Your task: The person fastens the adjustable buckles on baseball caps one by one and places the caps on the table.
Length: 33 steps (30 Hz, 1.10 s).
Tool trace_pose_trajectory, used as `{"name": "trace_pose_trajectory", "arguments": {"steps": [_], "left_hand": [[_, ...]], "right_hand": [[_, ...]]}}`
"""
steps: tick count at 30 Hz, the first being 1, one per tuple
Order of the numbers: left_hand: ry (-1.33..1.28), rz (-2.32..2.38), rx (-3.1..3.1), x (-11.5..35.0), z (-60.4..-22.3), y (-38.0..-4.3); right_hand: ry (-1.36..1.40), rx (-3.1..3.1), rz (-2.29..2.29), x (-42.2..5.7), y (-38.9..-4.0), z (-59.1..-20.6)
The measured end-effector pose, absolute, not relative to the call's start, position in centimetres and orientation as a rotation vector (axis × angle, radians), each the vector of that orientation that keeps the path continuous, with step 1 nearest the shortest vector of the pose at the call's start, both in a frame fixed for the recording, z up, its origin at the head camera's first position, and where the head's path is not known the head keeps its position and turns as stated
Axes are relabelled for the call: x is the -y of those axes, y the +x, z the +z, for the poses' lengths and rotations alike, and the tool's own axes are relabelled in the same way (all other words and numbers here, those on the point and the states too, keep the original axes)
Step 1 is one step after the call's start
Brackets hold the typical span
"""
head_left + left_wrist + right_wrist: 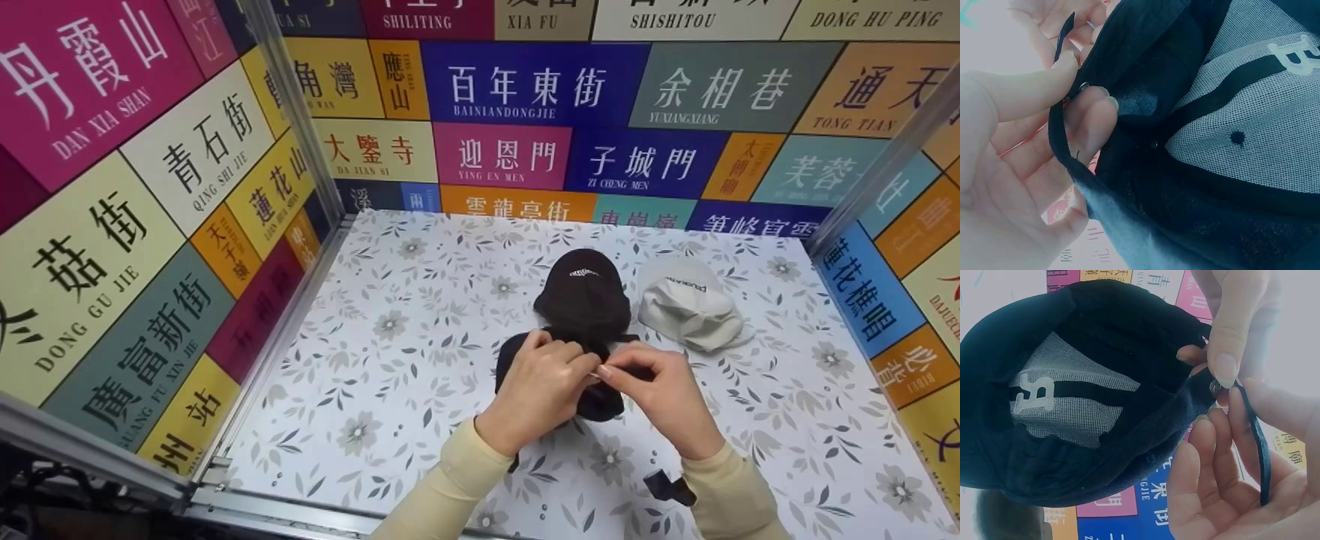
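Both hands work on a dark baseball cap, whose mesh lining with a white letter faces the right wrist camera. My left hand pinches the cap's back strap between thumb and finger, close to a small metal buckle. Opposite it, my right hand pinches the same narrow strap just beyond the buckle. The strap's loose end hangs down across the right palm. In the head view the hands hide much of this cap.
Behind the hands sits a black cap with white lettering. A pale grey cap lies to its right. They rest on a floral white tabletop, bounded by sign-printed panels. A small dark object is by the right wrist.
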<state>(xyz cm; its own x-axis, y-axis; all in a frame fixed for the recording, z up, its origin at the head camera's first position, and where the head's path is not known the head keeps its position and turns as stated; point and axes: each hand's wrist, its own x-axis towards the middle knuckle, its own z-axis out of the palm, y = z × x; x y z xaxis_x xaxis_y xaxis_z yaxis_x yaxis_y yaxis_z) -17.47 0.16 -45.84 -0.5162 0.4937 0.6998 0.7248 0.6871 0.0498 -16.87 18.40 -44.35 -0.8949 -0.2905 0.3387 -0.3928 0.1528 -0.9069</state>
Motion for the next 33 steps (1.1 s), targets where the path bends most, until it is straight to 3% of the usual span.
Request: {"name": "trace_pose_trajectory", "arguments": {"steps": [33], "left_hand": [[-0.941, -0.377, 2.225, -0.12, -45.78, -17.33]], "right_hand": [[0.708, 2.386, 1.824, -18.21, -16.68, -44.40]]}}
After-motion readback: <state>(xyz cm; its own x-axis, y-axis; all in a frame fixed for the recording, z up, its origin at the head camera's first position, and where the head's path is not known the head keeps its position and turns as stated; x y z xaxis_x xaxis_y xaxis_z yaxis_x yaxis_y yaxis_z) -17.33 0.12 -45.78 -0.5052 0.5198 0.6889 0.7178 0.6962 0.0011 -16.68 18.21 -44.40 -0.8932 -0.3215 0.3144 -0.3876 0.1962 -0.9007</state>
